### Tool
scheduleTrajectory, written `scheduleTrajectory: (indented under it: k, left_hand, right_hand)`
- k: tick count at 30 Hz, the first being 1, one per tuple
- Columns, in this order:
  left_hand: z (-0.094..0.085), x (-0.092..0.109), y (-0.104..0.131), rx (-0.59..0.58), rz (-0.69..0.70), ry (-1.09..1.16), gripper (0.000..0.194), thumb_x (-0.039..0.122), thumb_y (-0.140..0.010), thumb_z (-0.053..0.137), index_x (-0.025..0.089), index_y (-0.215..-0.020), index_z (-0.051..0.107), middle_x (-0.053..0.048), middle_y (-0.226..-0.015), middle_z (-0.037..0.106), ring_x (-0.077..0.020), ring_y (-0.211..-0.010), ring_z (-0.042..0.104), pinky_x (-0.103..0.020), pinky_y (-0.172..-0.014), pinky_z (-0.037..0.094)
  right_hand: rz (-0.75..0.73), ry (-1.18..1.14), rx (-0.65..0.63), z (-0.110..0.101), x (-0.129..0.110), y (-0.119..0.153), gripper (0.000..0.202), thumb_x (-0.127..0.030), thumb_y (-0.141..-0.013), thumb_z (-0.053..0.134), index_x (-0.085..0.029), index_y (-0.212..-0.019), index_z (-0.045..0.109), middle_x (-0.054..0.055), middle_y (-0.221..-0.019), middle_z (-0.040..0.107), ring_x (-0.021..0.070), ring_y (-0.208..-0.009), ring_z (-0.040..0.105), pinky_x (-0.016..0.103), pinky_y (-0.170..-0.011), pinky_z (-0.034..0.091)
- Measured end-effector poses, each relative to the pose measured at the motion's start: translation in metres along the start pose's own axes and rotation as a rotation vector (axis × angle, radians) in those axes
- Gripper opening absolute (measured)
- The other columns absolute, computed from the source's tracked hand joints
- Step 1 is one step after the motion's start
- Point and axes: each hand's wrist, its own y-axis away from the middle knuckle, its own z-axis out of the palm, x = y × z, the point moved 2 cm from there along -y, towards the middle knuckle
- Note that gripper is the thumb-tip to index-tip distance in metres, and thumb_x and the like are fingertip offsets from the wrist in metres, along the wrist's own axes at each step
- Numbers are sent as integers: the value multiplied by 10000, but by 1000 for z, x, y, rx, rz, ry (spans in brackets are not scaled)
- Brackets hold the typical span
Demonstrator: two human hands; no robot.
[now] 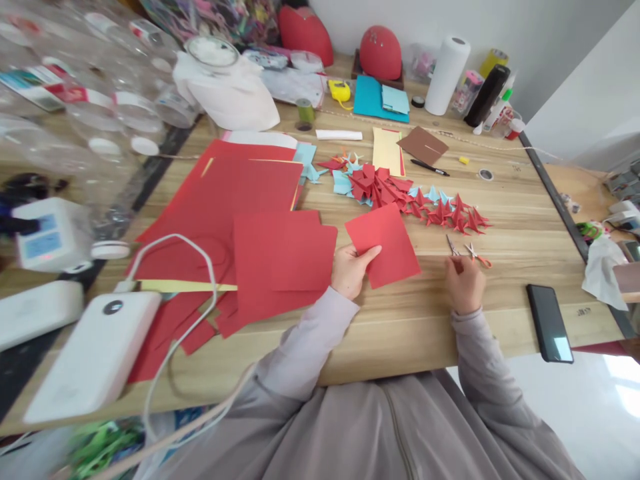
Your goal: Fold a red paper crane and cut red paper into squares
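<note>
A square of red paper (384,247) is pinched between the thumb and fingers of my left hand (349,272), held tilted over the wooden table. My right hand (466,283), slightly blurred, is closed at the lower end of a pair of scissors (453,245) whose blades point away from me; the handles are hidden by my fingers. Just right of it lies another pair of scissors with orange handles (480,258). Beyond both hands is a heap of folded red paper pieces (383,189), with light blue folded pieces (434,195) among them.
Red paper sheets (255,183) cover the table's left side, near a white power bank (95,353) and cable. A phone (549,323) lies at right. Toward the back are a pen (430,167), brown paper (423,145), a yellow tape measure (339,91) and a white roll (447,77).
</note>
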Motion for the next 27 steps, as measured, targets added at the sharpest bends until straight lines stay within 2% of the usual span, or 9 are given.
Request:
scheduleTrajectory:
  k: [2, 5, 9, 12, 16, 19, 21, 23, 27]
  left_hand:
    - [-3, 1, -1, 13, 17, -18, 269, 283, -536, 828, 159, -757, 737, -64, -814, 743, -185, -740, 681, -317, -725, 537]
    - [-4, 0, 1, 22, 30, -59, 270, 297, -543, 822, 156, -756, 737, -68, -821, 743, -196, -748, 683, -324, -718, 541]
    - [-4, -1, 2, 28, 51, -60, 262, 300, -550, 817, 162, -759, 738, -66, -830, 743, -200, -768, 684, -325, -724, 544]
    - [-5, 0, 0, 47, 65, -50, 241, 292, -552, 816, 164, -740, 737, -58, -807, 740, -193, -758, 679, -319, -718, 542]
    - [-6, 1, -1, 59, 76, -61, 243, 298, -554, 812, 155, -734, 734, -59, -793, 735, -199, -762, 677, -317, -701, 541]
    - [-6, 0, -2, 76, 86, -71, 233, 301, -555, 810, 158, -720, 730, -51, -787, 732, -198, -770, 675, -307, -694, 536]
    - [-7, 0, -2, 92, 92, -77, 225, 301, -553, 810, 161, -707, 728, -46, -786, 731, -194, -770, 674, -303, -693, 534]
    - [-7, 0, -2, 103, 100, -85, 222, 302, -554, 808, 161, -705, 727, -47, -788, 731, -195, -771, 674, -303, -694, 533]
    - [-6, 2, -1, 111, 123, -78, 223, 300, -559, 807, 158, -712, 728, -51, -792, 732, -196, -771, 674, -311, -706, 534]
  right_hand:
    - [-76, 390, 27, -9, 7, 2, 173, -274, -818, 536, -167, -819, 671, 122, -824, 676, 251, -803, 580, 372, -725, 400]
    - [-141, 670, 29, -12, 8, 6, 168, -237, -828, 530, -178, -843, 687, 139, -891, 670, 270, -845, 565, 375, -718, 362]
    - [-151, 724, 35, -8, 4, 6, 196, -244, -851, 509, -181, -898, 688, 127, -887, 662, 250, -796, 568, 356, -687, 340]
    - [-116, 779, 56, -8, 3, 2, 205, -287, -852, 526, -171, -923, 680, 145, -912, 661, 282, -856, 572, 370, -700, 336]
    - [-92, 761, -37, -10, 5, -4, 193, -279, -830, 548, -158, -920, 669, 156, -895, 665, 284, -838, 584, 371, -702, 345]
    - [-119, 641, -98, -9, 4, -5, 169, -234, -800, 545, -154, -902, 653, 142, -875, 668, 270, -824, 596, 368, -716, 376]
    - [-135, 444, -126, -6, -1, -3, 152, -229, -773, 553, -164, -883, 634, 120, -878, 669, 250, -822, 606, 358, -723, 408]
    - [-97, 110, -165, -2, -8, 2, 162, -264, -743, 591, -181, -880, 609, 89, -876, 671, 217, -794, 618, 336, -704, 448]
    - [123, -632, -331, 11, -21, 18, 364, -303, -631, 736, -202, -952, 598, 39, -814, 679, 169, -707, 639, 295, -624, 507]
